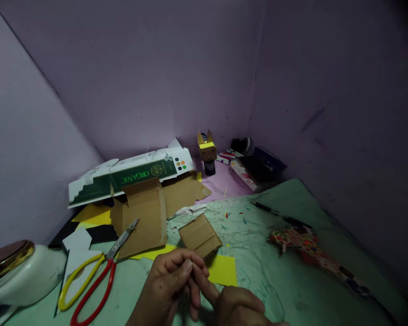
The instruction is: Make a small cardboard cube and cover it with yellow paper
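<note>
My left hand (172, 283) and my right hand (240, 305) meet at the front middle of the table. The left thumb and fingers are pinched together against the right index finger, while the other right fingers are curled. Whatever may be between the fingertips is hidden. Just beyond the hands lies a small square piece of corrugated cardboard (200, 233). Yellow paper (224, 270) lies flat under and beside it. Left of my hands, scissors (110, 262) with one yellow and one red handle rest with their tips on a folded cardboard piece (146, 208).
A cardboard figure (208, 154) stands near the back wall. Behind the cardboard lies a green and white box (149, 172). A patterned glue gun (295, 240) with a cord and a pen (279, 213) lie right. Markers (224, 158) are at the back; a white rounded object (42, 274) is left.
</note>
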Tool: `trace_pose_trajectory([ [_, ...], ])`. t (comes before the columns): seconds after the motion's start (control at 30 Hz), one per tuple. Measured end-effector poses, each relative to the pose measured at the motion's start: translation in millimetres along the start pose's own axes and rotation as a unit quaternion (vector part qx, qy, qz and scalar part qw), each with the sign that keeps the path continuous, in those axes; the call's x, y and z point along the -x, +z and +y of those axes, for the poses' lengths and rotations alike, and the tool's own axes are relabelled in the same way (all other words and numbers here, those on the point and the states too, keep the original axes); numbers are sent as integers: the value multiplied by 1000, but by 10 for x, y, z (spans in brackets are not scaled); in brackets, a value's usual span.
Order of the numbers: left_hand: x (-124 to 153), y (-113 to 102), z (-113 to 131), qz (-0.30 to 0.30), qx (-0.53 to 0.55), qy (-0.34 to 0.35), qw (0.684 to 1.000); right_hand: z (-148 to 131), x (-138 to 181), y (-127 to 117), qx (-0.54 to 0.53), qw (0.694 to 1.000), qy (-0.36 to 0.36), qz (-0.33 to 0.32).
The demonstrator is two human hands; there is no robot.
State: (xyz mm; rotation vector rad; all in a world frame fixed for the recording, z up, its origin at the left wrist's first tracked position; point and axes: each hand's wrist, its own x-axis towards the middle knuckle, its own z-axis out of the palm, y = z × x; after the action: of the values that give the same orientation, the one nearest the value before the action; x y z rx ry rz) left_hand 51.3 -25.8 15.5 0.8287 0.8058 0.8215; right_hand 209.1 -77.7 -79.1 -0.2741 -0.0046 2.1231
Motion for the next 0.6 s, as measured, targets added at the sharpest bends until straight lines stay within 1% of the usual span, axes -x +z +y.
trace_pose_trajectory([
  [0.07,6,1,17,-1,-3,-4,1000,19,-46,-21,44,999,5,-5],
  [0.13,10,6,29,0,-3,-3,1000,45,-81,-10,135,991,-5,-16],
  [0.17,12,10,33,2,-1,-3,1000,60,-90,7,197,980,-26,-14],
  [0.23,15,20,39,8,7,-7,1000,90,-88,57,329,940,-91,6],
  [0.3,17,29,44,15,11,-13,1000,109,-68,114,441,886,-140,31],
  [0.37,19,35,47,19,9,-14,1000,115,-46,165,521,839,-152,46],
  [0.43,20,38,49,19,6,-13,1000,118,-33,202,563,809,-160,53],
  [0.5,21,40,50,19,3,-13,1000,126,-33,224,571,799,-179,58],
  [0.6,20,44,50,22,3,-12,1000,152,-45,250,548,812,-185,77],
])
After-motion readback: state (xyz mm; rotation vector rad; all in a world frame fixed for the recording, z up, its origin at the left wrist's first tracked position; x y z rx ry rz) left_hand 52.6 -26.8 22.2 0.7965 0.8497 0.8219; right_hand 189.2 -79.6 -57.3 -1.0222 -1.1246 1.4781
